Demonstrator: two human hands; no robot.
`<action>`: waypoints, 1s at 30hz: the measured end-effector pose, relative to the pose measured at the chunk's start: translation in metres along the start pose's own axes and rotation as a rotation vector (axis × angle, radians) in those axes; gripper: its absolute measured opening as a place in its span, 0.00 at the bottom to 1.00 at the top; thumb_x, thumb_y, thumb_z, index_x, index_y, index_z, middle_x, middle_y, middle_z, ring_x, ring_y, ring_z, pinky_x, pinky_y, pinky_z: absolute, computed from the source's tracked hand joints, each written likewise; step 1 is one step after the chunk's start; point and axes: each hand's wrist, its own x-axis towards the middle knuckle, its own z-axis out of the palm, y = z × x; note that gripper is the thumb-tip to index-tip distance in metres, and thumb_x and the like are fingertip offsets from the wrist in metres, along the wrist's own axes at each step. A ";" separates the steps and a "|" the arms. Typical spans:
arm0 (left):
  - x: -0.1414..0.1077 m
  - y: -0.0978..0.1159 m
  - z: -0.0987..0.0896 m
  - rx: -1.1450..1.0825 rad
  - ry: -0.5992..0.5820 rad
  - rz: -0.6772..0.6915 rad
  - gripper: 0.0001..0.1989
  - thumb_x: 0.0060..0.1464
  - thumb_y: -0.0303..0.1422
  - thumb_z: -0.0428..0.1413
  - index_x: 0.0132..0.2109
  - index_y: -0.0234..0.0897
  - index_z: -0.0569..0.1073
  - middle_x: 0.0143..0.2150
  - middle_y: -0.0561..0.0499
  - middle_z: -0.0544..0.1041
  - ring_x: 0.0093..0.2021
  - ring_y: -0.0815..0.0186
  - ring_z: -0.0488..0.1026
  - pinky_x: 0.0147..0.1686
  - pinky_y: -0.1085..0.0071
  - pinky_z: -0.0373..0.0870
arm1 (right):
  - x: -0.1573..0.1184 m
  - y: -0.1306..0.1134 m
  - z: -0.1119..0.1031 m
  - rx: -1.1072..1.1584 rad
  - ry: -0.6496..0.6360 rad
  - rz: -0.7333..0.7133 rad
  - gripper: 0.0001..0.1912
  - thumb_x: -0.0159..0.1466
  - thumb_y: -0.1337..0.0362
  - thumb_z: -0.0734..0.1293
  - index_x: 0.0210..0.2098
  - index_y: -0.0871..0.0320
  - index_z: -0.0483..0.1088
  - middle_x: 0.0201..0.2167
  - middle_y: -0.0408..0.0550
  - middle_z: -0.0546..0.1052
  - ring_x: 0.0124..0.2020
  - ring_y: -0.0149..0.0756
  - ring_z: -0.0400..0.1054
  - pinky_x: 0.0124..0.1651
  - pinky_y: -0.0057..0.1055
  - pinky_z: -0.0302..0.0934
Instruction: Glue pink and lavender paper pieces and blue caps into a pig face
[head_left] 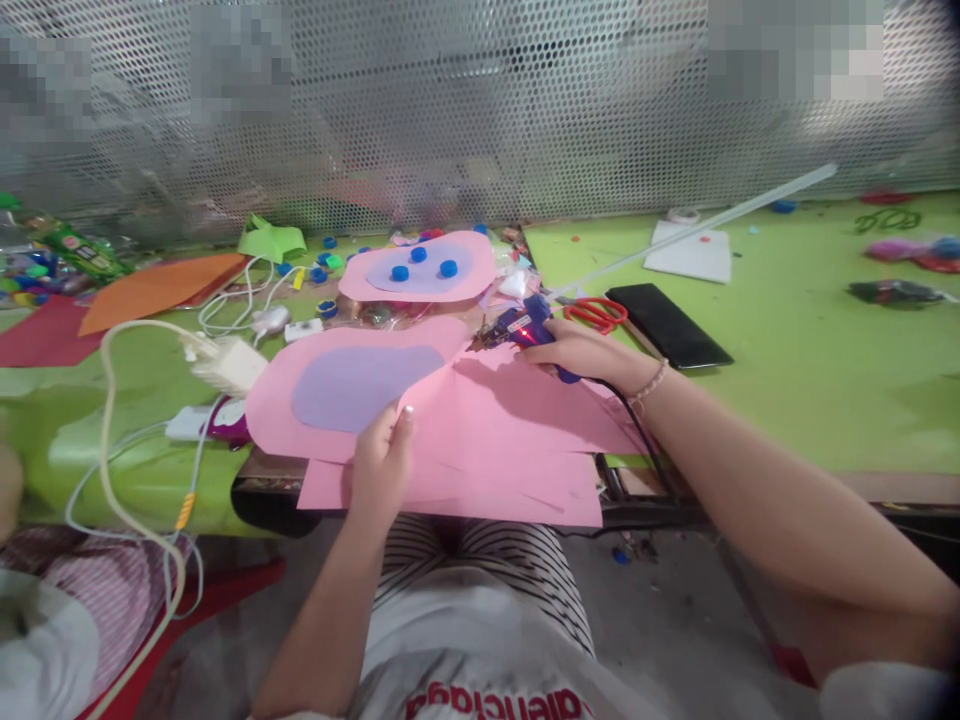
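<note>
My left hand [382, 458] pinches the near edge of a rounded pink paper cutout [270, 405], which bears a purple oval [360, 385]. Fingers of my right hand [581, 352] wrap round a blue hot glue gun [534, 325] with a small red light lit. Its nozzle points left, close to the cutout's right end; whether it touches the paper I cannot tell. A long translucent glue stick [720, 215] rises from the back of the gun. Under the cutout lie larger pink sheets [480, 480] at the table's edge.
Behind stands another pink cutout [480, 275] with blue bottle caps [448, 269] on it. Red-handled scissors [600, 315] and a black phone [667, 325] lie to the right. Cables and a white adapter [232, 365] occupy the left. A perforated metal panel [465, 110] closes off the back.
</note>
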 end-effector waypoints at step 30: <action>0.000 0.002 -0.001 -0.005 -0.035 -0.002 0.17 0.59 0.41 0.44 0.37 0.34 0.71 0.25 0.52 0.70 0.32 0.66 0.69 0.33 0.73 0.64 | -0.002 -0.007 0.007 -0.231 -0.006 0.032 0.10 0.53 0.61 0.66 0.31 0.58 0.62 0.20 0.43 0.66 0.19 0.29 0.61 0.20 0.26 0.55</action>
